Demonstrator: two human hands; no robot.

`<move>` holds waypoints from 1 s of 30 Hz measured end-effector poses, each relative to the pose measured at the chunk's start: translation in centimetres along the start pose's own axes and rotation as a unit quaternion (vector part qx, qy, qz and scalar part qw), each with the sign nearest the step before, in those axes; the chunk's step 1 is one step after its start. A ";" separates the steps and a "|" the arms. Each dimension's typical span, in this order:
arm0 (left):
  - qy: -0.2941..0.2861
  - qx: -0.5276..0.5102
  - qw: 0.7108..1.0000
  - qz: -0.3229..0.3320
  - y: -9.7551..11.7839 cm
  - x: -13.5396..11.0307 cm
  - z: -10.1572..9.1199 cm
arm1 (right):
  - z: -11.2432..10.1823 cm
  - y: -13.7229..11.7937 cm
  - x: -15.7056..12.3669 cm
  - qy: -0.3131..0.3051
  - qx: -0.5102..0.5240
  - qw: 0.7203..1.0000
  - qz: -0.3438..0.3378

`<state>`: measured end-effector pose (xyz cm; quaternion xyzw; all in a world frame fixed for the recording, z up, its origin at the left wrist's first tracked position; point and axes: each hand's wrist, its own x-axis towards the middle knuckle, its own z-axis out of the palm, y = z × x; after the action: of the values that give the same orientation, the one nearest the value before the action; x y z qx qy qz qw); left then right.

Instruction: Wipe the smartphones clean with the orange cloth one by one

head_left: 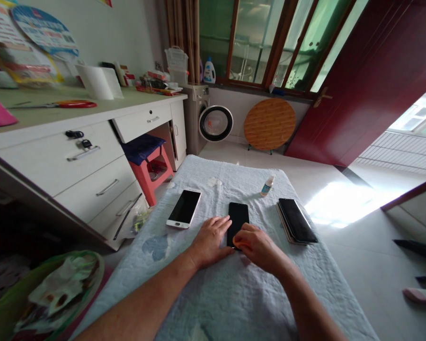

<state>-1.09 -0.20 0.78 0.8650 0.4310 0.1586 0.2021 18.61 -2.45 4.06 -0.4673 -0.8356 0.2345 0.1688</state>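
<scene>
A black smartphone [238, 216] lies screen up on the cloth-covered table [227, 303]. Along its left side rests my left hand [212, 237], fingers stretched out and touching the edge, thumb by the lower corner. My right hand [257, 244] is closed over the phone's lower right part, pinching a small orange piece [237, 243] against the screen; fingers hide most of it, so its kind is unclear. To the left lies a white phone [184, 208] with a dark screen. On the right, a black phone [297, 221] sits on another flat device. A small spray bottle [267, 185] stands behind.
At the left is a white desk [81, 161] with a paper roll [95, 81] and scissors [74, 104] on top. A red stool [151, 170] stands under it. A waste basket [101, 265] is low on the left. The washing machine door [216, 123] hangs open at the back.
</scene>
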 end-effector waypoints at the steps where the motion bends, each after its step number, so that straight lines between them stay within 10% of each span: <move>1: 0.001 -0.001 1.000 0.002 0.0 0.0 0.0 | 0.4 -0.4 0.2 0.009 -0.006 1.000 -0.008; 21: 0.008 0.008 1.000 0.008 0.0 0.0 0.0 | -2.1 0.7 -0.8 -0.094 0.020 0.994 0.052; 30: 0.018 0.001 1.000 0.005 0.0 0.0 0.3 | 0.0 -0.2 0.0 -0.007 0.015 1.000 0.005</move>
<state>-0.99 -0.28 0.48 0.8643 0.4306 0.1748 0.1922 18.42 -2.53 4.20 -0.4671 -0.8309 0.2511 0.1684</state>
